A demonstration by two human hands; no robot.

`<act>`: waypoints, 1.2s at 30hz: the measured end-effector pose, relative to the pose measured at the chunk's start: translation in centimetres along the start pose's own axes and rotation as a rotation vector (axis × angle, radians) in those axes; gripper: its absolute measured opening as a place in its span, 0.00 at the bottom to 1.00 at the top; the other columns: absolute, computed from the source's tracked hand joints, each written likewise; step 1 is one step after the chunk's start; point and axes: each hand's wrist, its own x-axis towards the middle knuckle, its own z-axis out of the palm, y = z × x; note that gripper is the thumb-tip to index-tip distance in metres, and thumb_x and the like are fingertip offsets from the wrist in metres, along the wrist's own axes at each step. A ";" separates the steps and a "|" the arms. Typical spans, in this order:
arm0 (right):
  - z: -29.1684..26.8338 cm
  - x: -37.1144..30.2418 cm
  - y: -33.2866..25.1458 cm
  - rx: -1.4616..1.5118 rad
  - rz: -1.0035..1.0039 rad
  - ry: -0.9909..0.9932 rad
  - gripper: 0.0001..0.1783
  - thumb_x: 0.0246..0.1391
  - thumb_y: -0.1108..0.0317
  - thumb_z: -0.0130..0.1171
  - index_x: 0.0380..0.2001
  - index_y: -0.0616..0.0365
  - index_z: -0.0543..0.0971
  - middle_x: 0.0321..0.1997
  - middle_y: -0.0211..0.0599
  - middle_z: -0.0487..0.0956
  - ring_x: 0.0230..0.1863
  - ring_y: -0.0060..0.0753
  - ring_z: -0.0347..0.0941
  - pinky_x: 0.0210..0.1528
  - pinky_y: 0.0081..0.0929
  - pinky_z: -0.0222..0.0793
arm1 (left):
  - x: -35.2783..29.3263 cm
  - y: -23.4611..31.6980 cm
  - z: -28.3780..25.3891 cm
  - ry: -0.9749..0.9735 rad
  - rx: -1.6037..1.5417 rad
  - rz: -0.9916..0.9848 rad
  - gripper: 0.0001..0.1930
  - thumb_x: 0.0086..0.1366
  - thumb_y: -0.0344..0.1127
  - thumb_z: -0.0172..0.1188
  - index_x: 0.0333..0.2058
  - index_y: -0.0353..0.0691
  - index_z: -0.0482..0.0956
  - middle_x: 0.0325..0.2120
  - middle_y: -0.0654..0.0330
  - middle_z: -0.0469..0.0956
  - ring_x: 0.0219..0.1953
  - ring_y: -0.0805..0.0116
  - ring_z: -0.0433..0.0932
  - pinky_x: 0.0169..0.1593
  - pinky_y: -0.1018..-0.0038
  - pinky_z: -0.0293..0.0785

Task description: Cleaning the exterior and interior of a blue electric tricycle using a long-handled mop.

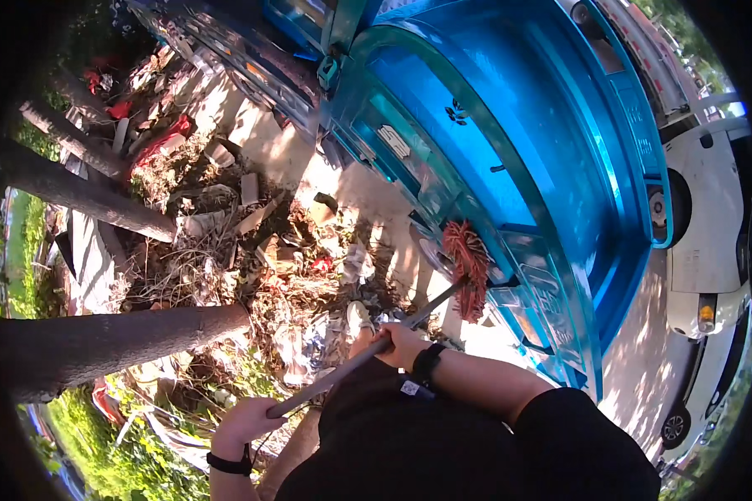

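A mop handle (334, 377), a long grey pole, slants across the front of my body. My left hand (249, 419) is closed round its lower end. Farther up the pole, my right hand (403, 346) wraps round it, with a black band on the wrist. At the far end is the mop head (468, 271) of reddish-brown strands. It hangs against the outer side of a blue metal cargo bed (510, 108); whether it presses on the panel I cannot tell.
Several tree trunks (134, 341) stand to the left. Dry branches, rubbish and scraps (226, 225) cover the ground between them and the cargo bed. Beyond the bed, a white vehicle (702, 250) is parked at the right. Green plants (100, 442) grow at the lower left.
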 end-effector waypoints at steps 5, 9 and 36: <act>-5.0 0.6 -2.4 -0.373 -0.219 -0.257 0.10 0.51 0.64 0.45 0.20 0.57 0.65 0.23 0.34 0.65 0.32 0.33 0.64 0.43 0.36 0.64 | 0.5 7.3 -1.3 0.594 0.507 0.179 0.11 0.42 0.43 0.64 0.20 0.46 0.73 0.15 0.62 0.71 0.19 0.64 0.72 0.22 0.70 0.67; -10.4 3.7 -3.7 0.283 -0.071 -0.128 0.09 0.52 0.67 0.45 0.25 0.61 0.68 0.25 0.37 0.70 0.34 0.33 0.68 0.40 0.31 0.68 | 2.7 13.1 -2.3 0.481 0.680 0.387 0.14 0.45 0.46 0.63 0.19 0.44 0.72 0.15 0.60 0.72 0.18 0.62 0.72 0.22 0.68 0.67; 7.4 -24.2 -3.8 0.113 -0.208 -0.910 0.08 0.54 0.65 0.50 0.29 0.59 0.69 0.29 0.33 0.73 0.33 0.28 0.72 0.40 0.27 0.75 | -24.1 28.0 -13.3 0.707 0.983 0.240 0.07 0.56 0.29 0.50 0.31 0.31 0.71 0.17 0.51 0.67 0.22 0.55 0.69 0.27 0.67 0.62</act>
